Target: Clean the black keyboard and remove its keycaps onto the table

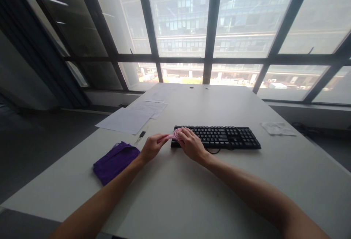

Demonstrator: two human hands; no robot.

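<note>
A pink coiled strap (pixel 177 133) is held between both hands over the left end of a black keyboard (pixel 225 137). My left hand (pixel 152 146) is closed, its fingertips pinching the loose end of the strap. My right hand (pixel 192 144) has its fingers on the round coil, gripping it from the right, and partly covers it. A purple cloth pouch (pixel 116 161) lies on the white table (pixel 175 195), left of my left hand and beside the left forearm.
White paper sheets (pixel 126 119) lie at the table's left edge. A small black object (pixel 142 134) rests between them and the pouch. A crumpled white wipe (pixel 278 128) is right of the keyboard. Large windows (pixel 181 19) stand beyond the table.
</note>
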